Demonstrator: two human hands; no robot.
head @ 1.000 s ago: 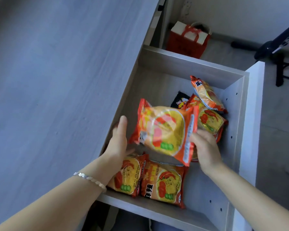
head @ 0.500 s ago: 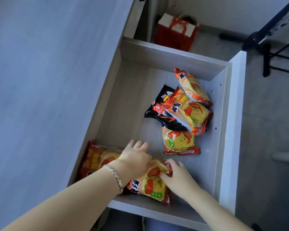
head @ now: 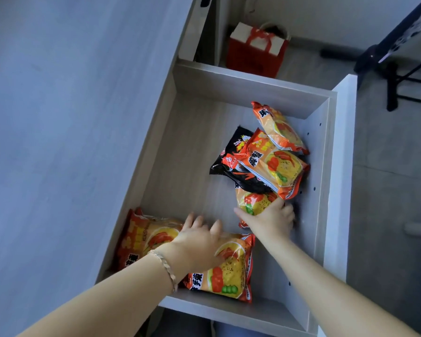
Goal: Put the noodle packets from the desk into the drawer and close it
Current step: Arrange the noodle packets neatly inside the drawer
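Observation:
The grey drawer [head: 250, 83] stands pulled out beside the desk top [head: 71, 117]. Several orange noodle packets and one black packet [head: 231, 166] lie inside. A pile sits against the right wall, topped by an orange packet [head: 275, 171] and another [head: 277, 127] behind it. My left hand [head: 199, 244] lies flat, fingers spread, on a near packet [head: 231, 271]; a further packet [head: 141, 237] lies to its left. My right hand [head: 270, 220] grips the near end of an orange packet [head: 253, 200] at the foot of the pile.
A red gift bag [head: 255, 52] stands on the floor beyond the drawer. A black stand [head: 396, 76] rises at the upper right. The drawer's white front panel [head: 343, 166] runs along the right side. Bare drawer floor shows in the middle and far left.
The packet held up in both hands a second ago now lies at the near end of the drawer. My right hand has moved from it to the packet under the pile.

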